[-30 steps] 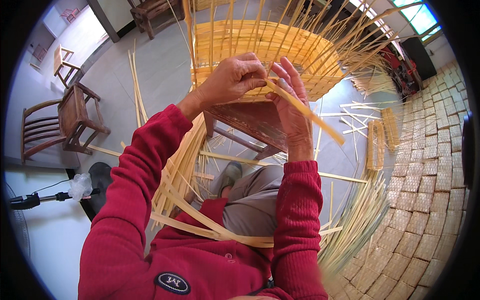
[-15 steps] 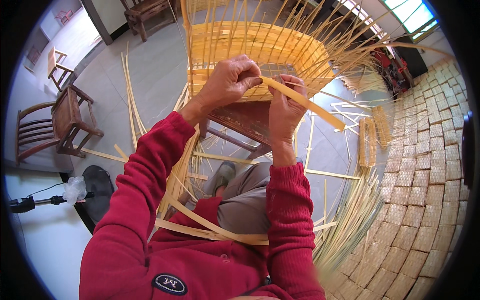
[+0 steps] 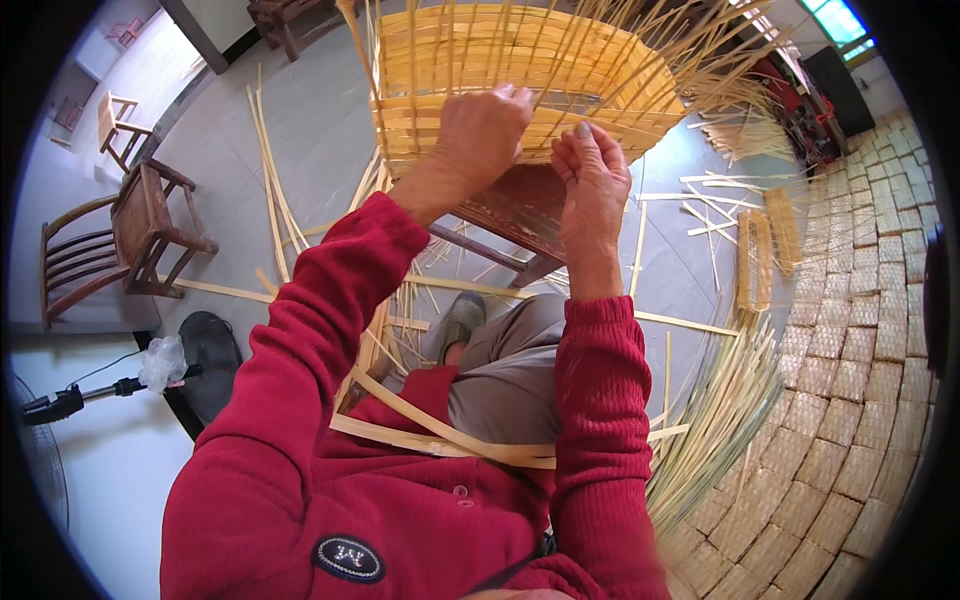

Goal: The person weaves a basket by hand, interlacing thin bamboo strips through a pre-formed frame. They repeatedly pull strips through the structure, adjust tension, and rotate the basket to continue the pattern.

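A half-woven bamboo basket (image 3: 520, 45) with upright stakes rests on a brown wooden stool (image 3: 522, 205). At its near wall my left hand (image 3: 482, 135) is closed, knuckles up, among the stakes; its fingertips are hidden, so what it grips does not show. Just to the right, my right hand (image 3: 595, 170) pinches a thin bamboo strip (image 3: 632, 131) between thumb and forefinger at the wall's upper edge. Long loose strips (image 3: 430, 437) cross my lap.
Stacked woven pieces (image 3: 835, 420) line the right side. A bundle of split bamboo (image 3: 715, 430) lies near them, with two narrow woven frames (image 3: 754, 262) beyond. A wooden chair (image 3: 140, 230) and a fan (image 3: 208, 365) stand left. Cut strips (image 3: 268, 185) litter the floor.
The wide strip's free end, which stuck out past my right hand, no longer shows there. Both hands have come down against the near wall, and the view has shifted slightly.
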`<action>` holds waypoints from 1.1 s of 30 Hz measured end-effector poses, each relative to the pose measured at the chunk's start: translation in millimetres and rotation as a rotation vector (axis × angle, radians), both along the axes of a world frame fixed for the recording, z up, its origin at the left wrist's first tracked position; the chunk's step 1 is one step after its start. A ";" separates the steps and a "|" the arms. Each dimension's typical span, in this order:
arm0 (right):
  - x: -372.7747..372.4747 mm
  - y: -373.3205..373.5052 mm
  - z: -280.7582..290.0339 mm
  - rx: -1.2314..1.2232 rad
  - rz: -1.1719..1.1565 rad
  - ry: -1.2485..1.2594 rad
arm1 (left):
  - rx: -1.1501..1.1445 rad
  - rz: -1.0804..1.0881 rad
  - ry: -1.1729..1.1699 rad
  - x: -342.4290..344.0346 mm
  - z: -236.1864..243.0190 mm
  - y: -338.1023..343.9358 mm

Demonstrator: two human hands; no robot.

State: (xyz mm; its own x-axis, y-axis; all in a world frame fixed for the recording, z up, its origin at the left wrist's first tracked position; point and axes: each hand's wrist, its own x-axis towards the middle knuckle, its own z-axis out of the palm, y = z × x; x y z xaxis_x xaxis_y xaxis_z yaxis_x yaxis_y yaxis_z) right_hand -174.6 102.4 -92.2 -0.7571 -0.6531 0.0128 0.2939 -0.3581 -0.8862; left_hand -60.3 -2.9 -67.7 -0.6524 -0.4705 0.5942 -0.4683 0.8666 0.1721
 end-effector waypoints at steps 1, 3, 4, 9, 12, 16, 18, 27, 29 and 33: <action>-4.9 0.1 -3.5 0.041 -0.032 -0.173 | 0.013 -0.018 -0.031 5.5 2.4 -3.3; -11.6 3.9 -8.1 0.027 -0.029 -0.206 | 0.043 -0.065 -0.097 25.2 4.8 -11.1; -10.4 7.6 -9.2 0.018 -0.031 -0.228 | 0.056 -0.084 -0.081 36.3 5.6 -12.1; 18.6 24.5 -10.5 0.058 0.151 -0.277 | 0.184 -0.103 -0.078 100.6 20.0 -1.5; 33.5 27.3 -10.1 0.071 0.196 -0.316 | 0.181 -0.060 0.237 115.1 7.7 16.3; 38.6 23.5 -7.9 0.054 0.204 -0.325 | -0.138 -0.335 0.336 93.4 4.6 22.0; 38.4 20.7 -6.4 0.037 0.185 -0.323 | -0.074 -0.305 0.239 74.0 4.3 26.2; 34.8 25.8 -14.0 -0.028 0.205 -0.213 | 0.112 -0.336 0.178 44.2 -2.6 -0.5; 32.8 24.3 -23.1 -0.148 0.150 -0.226 | 0.199 -0.404 0.245 46.8 -4.8 -10.1; 16.8 26.2 -18.4 -0.327 0.212 -0.356 | 0.465 -0.557 0.328 49.7 2.5 -20.7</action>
State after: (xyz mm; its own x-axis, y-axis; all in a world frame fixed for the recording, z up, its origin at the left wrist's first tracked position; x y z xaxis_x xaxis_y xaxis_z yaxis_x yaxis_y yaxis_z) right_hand -157.8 128.6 -110.7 -0.6031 -0.7976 0.0077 0.6526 -0.4989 -0.5703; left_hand -10.6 -23.6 -65.2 -0.6905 -0.3735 0.6194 0.1498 0.7640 0.6276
